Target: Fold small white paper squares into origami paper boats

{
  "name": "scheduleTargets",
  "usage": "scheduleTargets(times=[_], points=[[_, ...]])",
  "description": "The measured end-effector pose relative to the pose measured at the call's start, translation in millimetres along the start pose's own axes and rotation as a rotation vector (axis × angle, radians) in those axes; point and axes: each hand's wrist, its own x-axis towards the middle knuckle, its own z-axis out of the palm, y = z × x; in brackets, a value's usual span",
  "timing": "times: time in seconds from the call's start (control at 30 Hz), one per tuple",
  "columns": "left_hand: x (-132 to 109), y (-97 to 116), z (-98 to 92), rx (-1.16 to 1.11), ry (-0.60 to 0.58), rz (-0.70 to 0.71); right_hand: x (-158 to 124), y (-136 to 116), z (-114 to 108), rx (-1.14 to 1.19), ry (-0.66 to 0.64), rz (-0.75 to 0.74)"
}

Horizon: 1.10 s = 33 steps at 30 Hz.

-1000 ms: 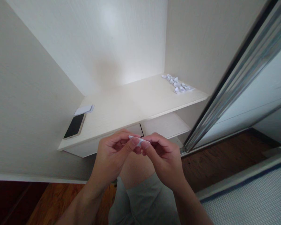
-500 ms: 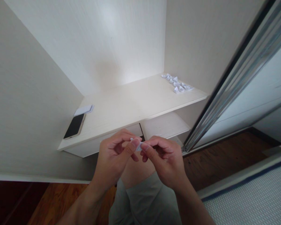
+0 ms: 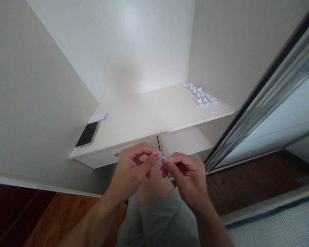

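Note:
A small white piece of folded paper (image 3: 160,160) is pinched between my two hands, above my knee and in front of the shelf. My left hand (image 3: 136,168) grips its left end between thumb and forefinger. On its right end, the thumb and forefinger of my right hand (image 3: 186,175) are closed. Most of the paper is hidden behind my fingertips. At the right back of the white shelf (image 3: 144,111) lie several small folded white paper pieces (image 3: 202,96) in a loose cluster.
A phone (image 3: 88,134) lies face up at the shelf's left front edge, with a stack of white paper sheets (image 3: 98,117) behind it. Below is a drawer (image 3: 100,156) beside an open compartment (image 3: 185,140). A metal sliding-door frame (image 3: 262,85) stands to the right.
The view has shifted a little, so the shelf and its contents appear farther right. Both hands keep their pinch on the paper, with hardly any change in the fingers.

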Motion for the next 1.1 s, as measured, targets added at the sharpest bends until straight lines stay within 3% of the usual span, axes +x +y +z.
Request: scheduleTargets(times=[0.17, 0.27, 0.47, 0.57, 0.7, 0.83, 0.93, 1.1], points=[[0.1, 2.1, -0.5, 0.017, 0.035, 0.062, -0.1, 5.6, 0.8, 0.08, -0.024, 0.067], [1.6, -1.4, -0.5, 0.022, 0.034, 0.011, -0.4, 10.5, 2.8, 0.185, -0.006, 0.14], [7.1, -16.7, -5.8, -0.186, -0.133, -0.175, -0.8, 28.1, 18.7, 0.673, 0.107, 0.481], [6.2, -21.8, -10.6, -0.207, -0.208, -0.218, -1.6, 34.0, 29.1, 0.929, 0.035, 0.6], [1.9, -25.0, -15.5, -0.239, -0.207, -0.254, -2.2, 36.7, 35.0, 1.112, -0.073, 0.632], [-0.5, -28.8, -16.3, -0.262, -0.226, -0.259, -3.4, 39.7, 36.2, 1.107, -0.053, 0.661], [0.4, -30.4, -15.8, -0.19, -0.178, -0.215, -4.3, 44.9, 37.1, 0.981, -0.006, 0.663], [3.4, -24.8, -16.9, -0.038, -0.073, -0.116, -1.2, 50.1, 30.6, 0.674, 0.104, 0.518]])
